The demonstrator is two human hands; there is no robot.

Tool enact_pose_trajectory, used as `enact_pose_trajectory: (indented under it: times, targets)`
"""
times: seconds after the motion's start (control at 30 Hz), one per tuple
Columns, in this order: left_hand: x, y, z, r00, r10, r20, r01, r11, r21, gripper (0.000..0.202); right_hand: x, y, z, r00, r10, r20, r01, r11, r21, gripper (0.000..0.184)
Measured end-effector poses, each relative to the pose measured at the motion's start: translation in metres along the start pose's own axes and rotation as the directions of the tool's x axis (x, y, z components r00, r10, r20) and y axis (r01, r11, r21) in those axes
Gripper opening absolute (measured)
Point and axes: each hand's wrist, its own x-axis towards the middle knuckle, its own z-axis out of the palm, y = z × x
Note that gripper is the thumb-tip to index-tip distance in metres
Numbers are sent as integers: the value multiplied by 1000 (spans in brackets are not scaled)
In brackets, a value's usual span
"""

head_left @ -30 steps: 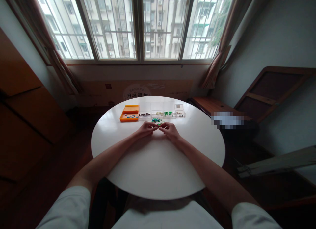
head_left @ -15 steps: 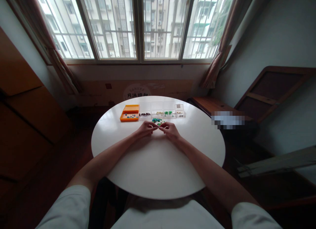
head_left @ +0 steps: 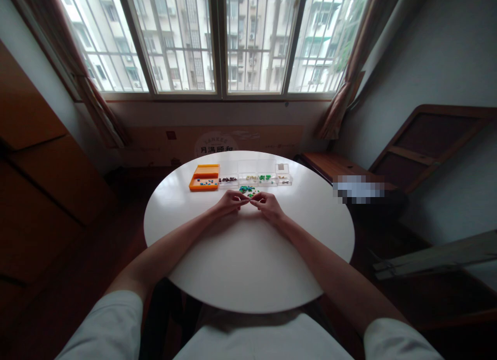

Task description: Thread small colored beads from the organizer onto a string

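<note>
Over the white round table (head_left: 248, 267), my left hand (head_left: 232, 199) and my right hand (head_left: 267, 204) meet fingertip to fingertip. Both are closed in a pinch; whatever lies between the fingertips is too small to make out. Just beyond them is a loose pile of small green, blue and dark pieces (head_left: 246, 189). Behind and to the left stands an orange box (head_left: 204, 188) with its lid raised, holding several blue bits. Clear plastic boxes (head_left: 248, 180) beside it contain brown, cream and green pieces in separate compartments.
A small clear box with its lid up (head_left: 283, 168) ends the row at the right. Past the table's right edge is a low wooden bench (head_left: 330, 163) with a blurred-out item. A barred window (head_left: 221, 44) and a long printed carton (head_left: 155, 143) lie behind the table.
</note>
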Motion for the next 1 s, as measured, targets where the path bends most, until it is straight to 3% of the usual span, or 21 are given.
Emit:
enact_pose_trajectory:
  times: [0.7,1.0]
  targets:
    - [-1,2,0,999,23,30,-22,999,-29,40,-1,1,-1,1000,-15,-2,15,999,-43,31]
    - [0,0,-2,999,18,30,-16,998,-65,42,2,-3,-2,1000,11,1,-11,998,63,33]
